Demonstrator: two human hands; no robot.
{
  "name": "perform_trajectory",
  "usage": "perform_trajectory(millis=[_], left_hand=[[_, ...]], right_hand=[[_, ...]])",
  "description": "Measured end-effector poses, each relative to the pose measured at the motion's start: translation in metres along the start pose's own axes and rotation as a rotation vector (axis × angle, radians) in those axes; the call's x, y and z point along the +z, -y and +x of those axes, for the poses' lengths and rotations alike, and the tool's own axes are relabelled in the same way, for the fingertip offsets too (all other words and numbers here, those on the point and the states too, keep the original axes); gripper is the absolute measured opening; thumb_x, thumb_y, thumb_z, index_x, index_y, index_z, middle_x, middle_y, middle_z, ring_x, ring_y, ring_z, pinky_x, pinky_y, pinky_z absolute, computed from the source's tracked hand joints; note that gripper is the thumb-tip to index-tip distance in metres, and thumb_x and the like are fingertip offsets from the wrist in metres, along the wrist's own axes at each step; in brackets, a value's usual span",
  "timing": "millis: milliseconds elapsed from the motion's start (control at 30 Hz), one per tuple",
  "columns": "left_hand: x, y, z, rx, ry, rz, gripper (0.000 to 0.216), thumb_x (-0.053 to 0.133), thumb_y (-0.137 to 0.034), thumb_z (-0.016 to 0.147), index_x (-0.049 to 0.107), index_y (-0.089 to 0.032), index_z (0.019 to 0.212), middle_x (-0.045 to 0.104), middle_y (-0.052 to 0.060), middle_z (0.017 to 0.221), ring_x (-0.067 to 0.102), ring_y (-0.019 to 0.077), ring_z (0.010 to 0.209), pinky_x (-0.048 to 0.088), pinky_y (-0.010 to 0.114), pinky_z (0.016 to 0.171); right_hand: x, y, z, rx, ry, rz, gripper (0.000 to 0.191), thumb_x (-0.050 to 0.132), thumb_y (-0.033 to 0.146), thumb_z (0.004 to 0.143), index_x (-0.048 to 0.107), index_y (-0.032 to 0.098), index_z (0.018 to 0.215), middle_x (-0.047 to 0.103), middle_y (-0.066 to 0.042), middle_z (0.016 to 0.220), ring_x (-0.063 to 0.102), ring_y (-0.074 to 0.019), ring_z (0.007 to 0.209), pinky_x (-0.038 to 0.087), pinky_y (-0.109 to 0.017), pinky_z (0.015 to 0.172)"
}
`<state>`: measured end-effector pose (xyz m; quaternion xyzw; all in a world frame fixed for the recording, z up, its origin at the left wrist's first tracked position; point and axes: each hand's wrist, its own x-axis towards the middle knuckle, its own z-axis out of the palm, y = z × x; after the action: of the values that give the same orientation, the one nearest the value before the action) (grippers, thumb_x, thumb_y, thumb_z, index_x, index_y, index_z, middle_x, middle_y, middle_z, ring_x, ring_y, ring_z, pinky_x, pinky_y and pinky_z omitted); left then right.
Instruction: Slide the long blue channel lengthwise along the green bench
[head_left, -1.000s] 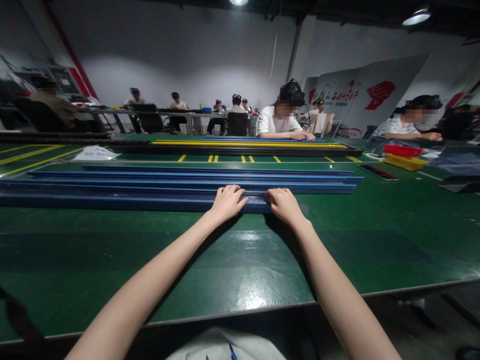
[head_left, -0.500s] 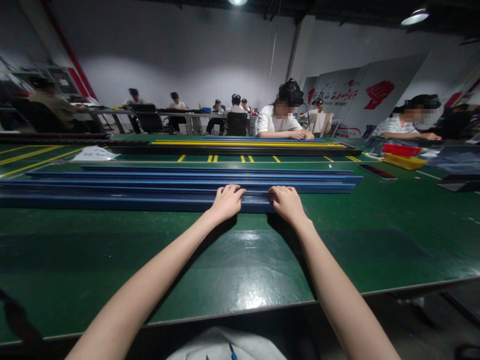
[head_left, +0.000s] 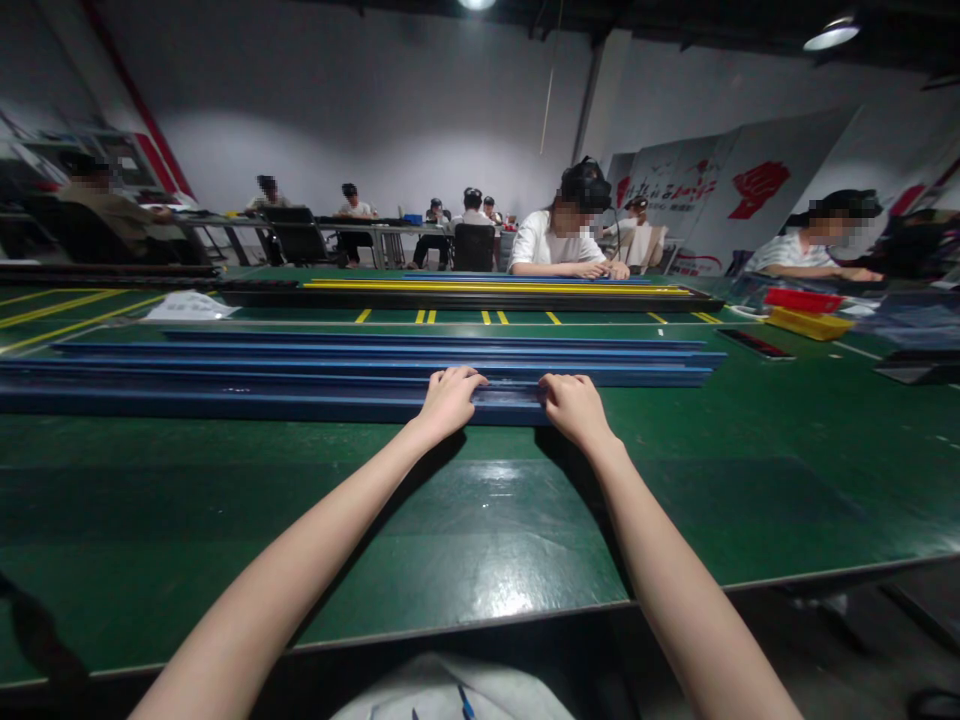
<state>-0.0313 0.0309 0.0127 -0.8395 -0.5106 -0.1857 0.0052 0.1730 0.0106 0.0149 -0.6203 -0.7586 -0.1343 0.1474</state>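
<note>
Both hands are on the nearest of several long blue channel-shaped profiles (head_left: 225,400), which lies flat and runs off the view to the left. My left hand (head_left: 448,402) curls its fingers over this profile, a short way in from its right end. At that right end my right hand (head_left: 575,408) grips it in the same way, fingers bent over the far side. A short stretch of the channel shows between the two hands. Close behind, more blue profiles (head_left: 375,353) lie roughly parallel. My thumbs and the undersides of my fingers are hidden.
Black and yellow long profiles (head_left: 487,291) lie farther back on the green table (head_left: 375,560). A white paper (head_left: 191,307) is at the left, a phone (head_left: 754,344) at the right, near a red tray (head_left: 802,300) and a yellow tray (head_left: 808,323). A person (head_left: 555,240) works opposite.
My left hand has shifted slightly left along the blue profile, so the gap between my hands is a little wider. My right hand stays nearly in place.
</note>
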Motion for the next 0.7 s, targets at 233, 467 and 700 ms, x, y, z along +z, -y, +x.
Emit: perform_trajectory(millis=[233,467,700], left_hand=[[0.0,-0.0047,0.0,-0.03,-0.026,-0.007,0.036,0.036,-0.012,0.081,0.059,-0.022,0.106,0.058,0.003,0.114,0.05,0.0209,0.105,0.036,0.037,0.088],[0.0006,-0.0088,-0.0015,-0.029,-0.046,0.018,0.03,0.034,-0.026,0.089,0.059,-0.024,0.106,0.057,0.003,0.115,0.048,0.0197,0.106,0.034,0.036,0.089],[0.0015,-0.0098,-0.0022,-0.026,-0.037,0.044,0.03,0.039,-0.035,0.088,0.057,-0.023,0.109,0.054,0.005,0.119,0.046,0.0211,0.11,0.033,0.037,0.092]], right_hand=[[-0.0009,0.0018,-0.0002,-0.038,0.012,0.012,0.024,0.039,0.015,0.081,0.061,0.017,0.09,0.067,-0.007,0.089,0.058,-0.0177,0.086,0.03,-0.028,0.078],[-0.0033,0.0054,-0.001,-0.104,0.047,0.045,0.023,0.039,0.015,0.081,0.06,0.017,0.092,0.066,-0.007,0.09,0.056,-0.0175,0.086,0.03,-0.027,0.078],[-0.0012,0.0088,-0.0025,-0.209,0.048,0.139,0.029,0.037,0.009,0.08,0.059,0.018,0.097,0.065,-0.006,0.098,0.054,-0.0164,0.095,0.031,-0.025,0.08]])
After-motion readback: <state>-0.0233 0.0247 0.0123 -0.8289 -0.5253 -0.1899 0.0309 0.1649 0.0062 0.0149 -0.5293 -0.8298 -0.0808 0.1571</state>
